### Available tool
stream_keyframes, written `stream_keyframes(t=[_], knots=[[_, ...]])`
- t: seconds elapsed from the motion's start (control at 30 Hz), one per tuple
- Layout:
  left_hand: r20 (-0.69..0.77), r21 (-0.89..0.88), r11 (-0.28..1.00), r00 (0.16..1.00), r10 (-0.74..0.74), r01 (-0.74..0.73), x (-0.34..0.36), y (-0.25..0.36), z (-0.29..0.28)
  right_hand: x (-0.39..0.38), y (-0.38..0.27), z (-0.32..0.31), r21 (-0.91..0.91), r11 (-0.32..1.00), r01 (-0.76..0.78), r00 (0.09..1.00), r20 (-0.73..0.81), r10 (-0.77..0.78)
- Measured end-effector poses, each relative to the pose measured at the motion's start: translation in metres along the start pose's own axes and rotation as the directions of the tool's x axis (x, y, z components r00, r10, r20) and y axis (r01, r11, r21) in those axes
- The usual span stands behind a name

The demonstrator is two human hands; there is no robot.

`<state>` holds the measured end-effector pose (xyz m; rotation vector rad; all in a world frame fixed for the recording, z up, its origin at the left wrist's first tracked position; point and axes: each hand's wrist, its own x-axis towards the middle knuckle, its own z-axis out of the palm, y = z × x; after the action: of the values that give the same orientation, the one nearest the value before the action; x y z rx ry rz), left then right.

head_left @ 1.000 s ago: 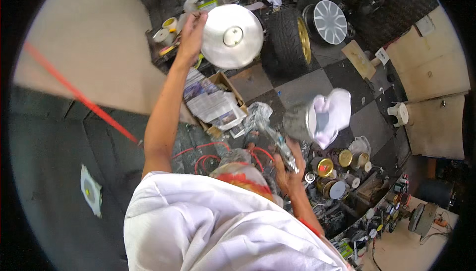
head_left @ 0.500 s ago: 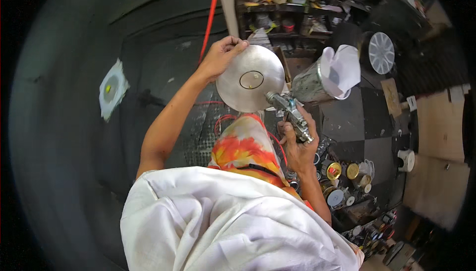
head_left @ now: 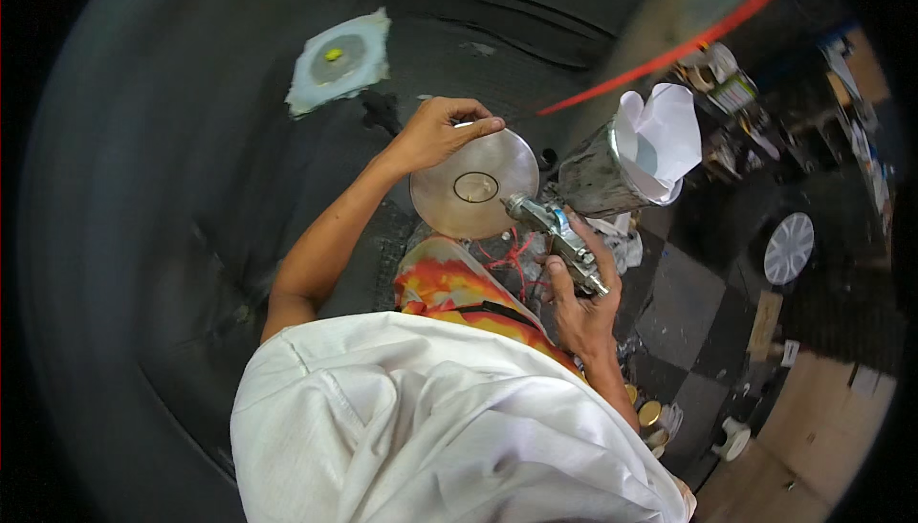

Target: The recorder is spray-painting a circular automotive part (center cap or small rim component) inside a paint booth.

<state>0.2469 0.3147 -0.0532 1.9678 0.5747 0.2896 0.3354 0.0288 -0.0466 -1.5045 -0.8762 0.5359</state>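
Observation:
A round, silvery metal disc (head_left: 428,184) with a dark ring at its centre is held up before me. My left hand (head_left: 435,141) pinches its upper rim between thumb and fingers. My right hand (head_left: 588,313) is wrapped round a metal spray gun (head_left: 572,253), whose nozzle points at the disc's right side from close by. Attached to the gun is a paint-stained metal cup (head_left: 588,174), tilted, with white paper (head_left: 677,131) sticking out of its mouth. I cannot see the trigger clearly, and no spray shows.
On the dark surface at the upper left lies a ragged white sheet (head_left: 304,93) bearing a grey round piece with a yellow centre. A red hose (head_left: 669,56) crosses at the upper right. Cluttered shelves (head_left: 755,121), a wheel cover (head_left: 789,249) and several cans (head_left: 650,415) are on the right.
My view has swung left, so the shelves and wheel cover sit further right and the white sheet is nearer the middle. Both hands keep their holds, and the disc appears more tilted.

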Motion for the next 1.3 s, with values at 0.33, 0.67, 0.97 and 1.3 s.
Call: stream_keyframes(t=[0.33,0.67,0.97,1.3], knots=[[-0.513,-0.444,0.879,0.755,-0.409,0.175,0.047,-0.242,-0.324,0.17,0.005,0.262,0.075,0.996,0.041,0.996,0.073,-0.046],[-0.586,0.229,0.943,0.808,-0.065,0.242,0.11,-0.367,-0.447,0.297,0.021,0.425,-0.12,0.992,0.05,0.99,0.136,-0.034],[-0.28,0.356,0.916,0.915,0.292,-0.183,0.092,-0.322,-0.431,0.348,0.048,0.459,-0.145,0.987,-0.064,0.982,0.168,0.089],[-0.119,0.367,0.901,0.949,0.291,-0.23,0.105,-0.325,-0.441,0.363,0.057,0.467,-0.179,0.983,-0.044,0.985,0.157,0.072]])
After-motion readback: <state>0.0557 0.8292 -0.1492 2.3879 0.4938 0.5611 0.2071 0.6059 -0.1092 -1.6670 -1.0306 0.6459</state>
